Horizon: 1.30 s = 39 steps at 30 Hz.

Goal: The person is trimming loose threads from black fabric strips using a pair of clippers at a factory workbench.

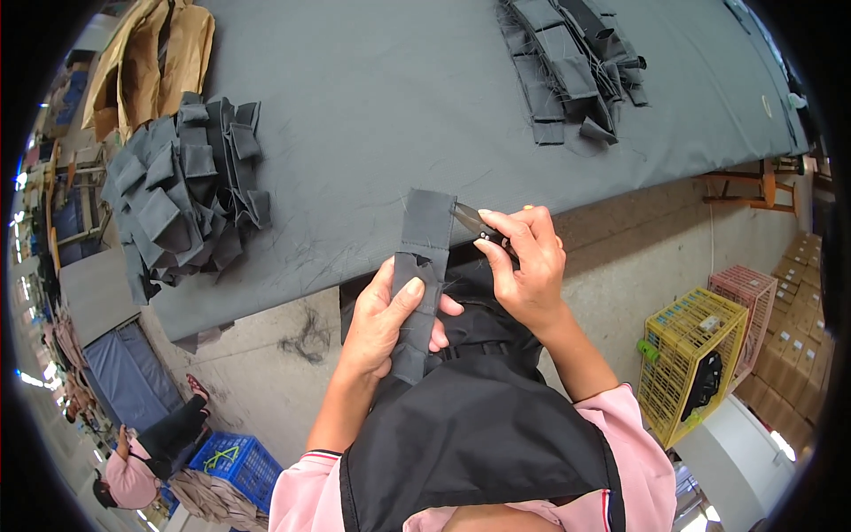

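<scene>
My left hand [383,316] grips a dark grey sewn fabric strip [429,219], thumb on top and fingers wrapped beneath. The strip hangs down toward my lap, and its upper end lies by the table edge. In my right hand [530,263] is a pair of small black thread snips [486,232], pinched between thumb and fingers. Their pointed tips touch or nearly touch the strip's right edge near its top; I cannot tell if they are cutting. Loose threads stick out along the strip.
The table carries a grey cloth [355,106]. A heap of fabric pieces [182,186] lies left, another bundle [567,66] far right, beside a brown paper bag [151,62] at far left. Yellow crate [691,359] and blue crate [238,465] stand on the floor. A person [133,470] is lower left.
</scene>
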### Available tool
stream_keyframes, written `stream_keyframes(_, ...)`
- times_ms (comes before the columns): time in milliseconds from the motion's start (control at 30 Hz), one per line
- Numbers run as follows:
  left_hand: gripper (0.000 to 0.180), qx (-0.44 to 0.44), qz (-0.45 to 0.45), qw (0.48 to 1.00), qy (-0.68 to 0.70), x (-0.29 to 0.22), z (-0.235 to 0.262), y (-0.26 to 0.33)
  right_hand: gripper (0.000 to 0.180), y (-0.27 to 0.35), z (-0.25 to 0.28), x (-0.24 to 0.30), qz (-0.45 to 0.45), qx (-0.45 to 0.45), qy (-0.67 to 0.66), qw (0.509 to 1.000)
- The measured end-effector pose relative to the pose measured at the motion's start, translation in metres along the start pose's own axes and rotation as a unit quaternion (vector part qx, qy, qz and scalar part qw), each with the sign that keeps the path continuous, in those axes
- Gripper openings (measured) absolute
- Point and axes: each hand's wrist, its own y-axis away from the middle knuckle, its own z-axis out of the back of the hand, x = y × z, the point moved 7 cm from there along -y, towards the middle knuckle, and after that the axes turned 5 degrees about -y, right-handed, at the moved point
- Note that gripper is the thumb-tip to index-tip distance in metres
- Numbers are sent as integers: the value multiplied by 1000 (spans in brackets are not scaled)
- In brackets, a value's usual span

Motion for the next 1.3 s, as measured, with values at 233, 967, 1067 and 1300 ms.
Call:
stream_keyframes(233, 35, 3, -7, 1000, -2, 1, 0, -1, 29, -1, -2, -1, -7, -13, 8, 1000)
stream_keyframes(967, 34, -46, -92, 993, -50, -15, 16, -18, 24, 5, -30, -35, -276, 64, -256, 924)
stream_keyframes(1067, 35, -65, -120, 991, 13, -28, 34, -27, 25, 15, -24, -27, -281, 95, -296, 908)
stream_keyframes(1300, 38, -83, -114, 982, 126, -35, 49, -32, 26, 36, -23, 35, -108, 171, -125, 971)
